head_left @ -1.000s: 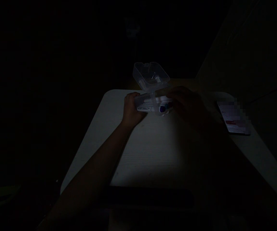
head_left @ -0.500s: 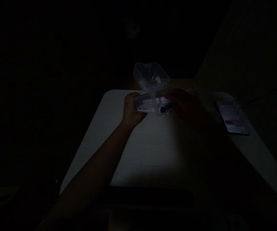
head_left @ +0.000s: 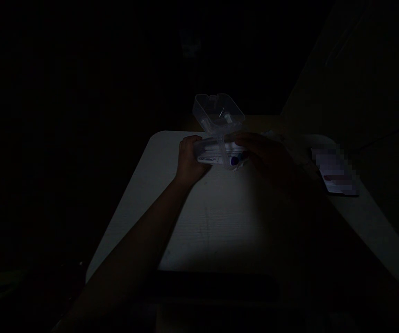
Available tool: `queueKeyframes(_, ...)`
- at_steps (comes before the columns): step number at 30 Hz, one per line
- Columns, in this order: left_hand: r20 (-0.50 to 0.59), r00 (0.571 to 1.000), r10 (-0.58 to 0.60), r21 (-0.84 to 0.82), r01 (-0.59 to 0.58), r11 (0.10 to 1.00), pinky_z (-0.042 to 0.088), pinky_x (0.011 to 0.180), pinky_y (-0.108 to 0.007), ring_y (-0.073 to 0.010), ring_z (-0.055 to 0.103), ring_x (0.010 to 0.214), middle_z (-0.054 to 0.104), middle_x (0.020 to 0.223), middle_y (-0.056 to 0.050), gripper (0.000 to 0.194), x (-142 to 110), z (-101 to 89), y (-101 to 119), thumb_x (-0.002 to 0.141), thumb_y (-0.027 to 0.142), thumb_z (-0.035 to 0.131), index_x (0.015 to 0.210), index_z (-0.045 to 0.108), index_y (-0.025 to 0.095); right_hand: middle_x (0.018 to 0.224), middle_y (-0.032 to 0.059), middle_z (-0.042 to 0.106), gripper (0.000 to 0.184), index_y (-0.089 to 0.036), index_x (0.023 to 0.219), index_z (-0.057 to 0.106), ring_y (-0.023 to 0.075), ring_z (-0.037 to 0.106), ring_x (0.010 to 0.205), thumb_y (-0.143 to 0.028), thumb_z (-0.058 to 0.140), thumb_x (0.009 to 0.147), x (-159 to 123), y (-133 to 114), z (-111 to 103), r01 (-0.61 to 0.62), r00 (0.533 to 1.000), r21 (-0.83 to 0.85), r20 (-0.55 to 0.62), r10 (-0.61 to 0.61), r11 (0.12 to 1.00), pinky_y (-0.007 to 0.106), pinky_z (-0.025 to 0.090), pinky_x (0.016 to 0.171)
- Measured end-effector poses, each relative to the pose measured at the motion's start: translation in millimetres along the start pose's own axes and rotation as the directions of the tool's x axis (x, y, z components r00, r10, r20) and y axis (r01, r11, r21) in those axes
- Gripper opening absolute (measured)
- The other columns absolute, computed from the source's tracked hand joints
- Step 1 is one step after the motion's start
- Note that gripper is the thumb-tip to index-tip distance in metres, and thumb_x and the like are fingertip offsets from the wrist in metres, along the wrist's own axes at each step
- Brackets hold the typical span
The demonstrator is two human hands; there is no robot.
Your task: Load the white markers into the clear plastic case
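Note:
In dim light, my left hand [head_left: 188, 159] is wrapped round the left end of a clear plastic case [head_left: 224, 150], which lies on its side. Inside are several white markers [head_left: 209, 160], and one dark purple cap [head_left: 234, 161] shows at the open right end. The case's transparent lid [head_left: 216, 111] is swung open away from me. My right hand [head_left: 265, 150] is at the open end, its fingers bent over the cap ends of the markers. Deep shadow hides its thumb and palm.
The case is near the far edge of a pale table [head_left: 202, 212]. A phone [head_left: 336, 171] with a lit screen lies to the right. Some whitish, unclear material [head_left: 272, 134] is behind my right hand. A dark bar-like shape [head_left: 213, 284] crosses the near edge.
The right fingers have shifted slightly around the marker ends, and a dark cap at that end is less visible. My left hand keeps its hold on the case. The whole view sits slightly lower.

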State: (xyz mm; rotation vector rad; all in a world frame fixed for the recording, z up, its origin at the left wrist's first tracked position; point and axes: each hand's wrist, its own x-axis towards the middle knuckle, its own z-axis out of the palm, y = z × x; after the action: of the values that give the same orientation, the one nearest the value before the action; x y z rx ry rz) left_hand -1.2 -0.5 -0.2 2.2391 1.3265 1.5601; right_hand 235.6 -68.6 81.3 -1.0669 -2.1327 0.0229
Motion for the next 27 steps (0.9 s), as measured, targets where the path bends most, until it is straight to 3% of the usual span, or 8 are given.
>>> queueKeyframes(12, -0.004, 1.0, 0.022, 0.012, -0.022, 1.0, 0.053, 0.101, -0.047, -0.0291, 0.062, 0.114, 0.061, 0.121, -0.008, 0.067, 1, 0.1, -3, 0.065, 0.025, 0.083, 0.122, 0.048, 0.023, 0.13, 0.0113, 0.072, 0.037, -0.019, 0.117, 0.073, 0.0247, 0.07, 0.118, -0.02, 0.045, 0.093, 2, -8, -9, -0.017, 0.999, -0.003, 0.028, 0.018, 1.0, 0.04, 0.057, 0.102)
queueKeyframes(19, 0.009, 1.0, -0.014, 0.002, 0.014, 1.0, 0.053, 0.1, -0.048, -0.0294, 0.062, 0.116, 0.062, 0.121, -0.008, 0.068, 1, -0.9, -2, 0.065, 0.025, 0.086, 0.122, 0.049, 0.025, 0.13, 0.0115, 0.072, 0.037, -0.019, 0.116, 0.073, 0.0262, 0.069, 0.12, -0.02, 0.046, 0.092, 4, -10, -10, -0.01, 1.0, -0.002, 0.008, 0.01, 1.0, 0.044, 0.056, 0.104)
queueKeyframes(24, -0.007, 1.0, -0.001, -0.024, 0.001, 1.0, 0.053, 0.099, -0.049, -0.0301, 0.062, 0.116, 0.062, 0.121, -0.009, 0.069, 0, 0.3, -5, 0.066, 0.023, 0.086, 0.123, 0.047, 0.025, 0.131, 0.0105, 0.073, 0.036, -0.02, 0.117, 0.072, 0.0249, 0.068, 0.123, -0.019, 0.045, 0.094, 6, -13, -24, -0.011, 0.999, -0.016, -0.037, 0.011, 1.0, 0.043, 0.056, 0.105)
queueKeyframes(27, -0.015, 1.0, 0.018, -0.014, -0.019, 1.0, 0.053, 0.098, -0.048, -0.0296, 0.063, 0.115, 0.062, 0.122, -0.009, 0.07, -1, 0.7, -5, 0.066, 0.021, 0.085, 0.124, 0.047, 0.026, 0.125, 0.0099, 0.075, 0.035, -0.019, 0.116, 0.074, 0.0213, 0.071, 0.116, -0.016, 0.045, 0.094, 7, -11, -37, -0.098, 0.989, -0.073, -0.115, 0.09, 0.992, 0.037, 0.058, 0.101)
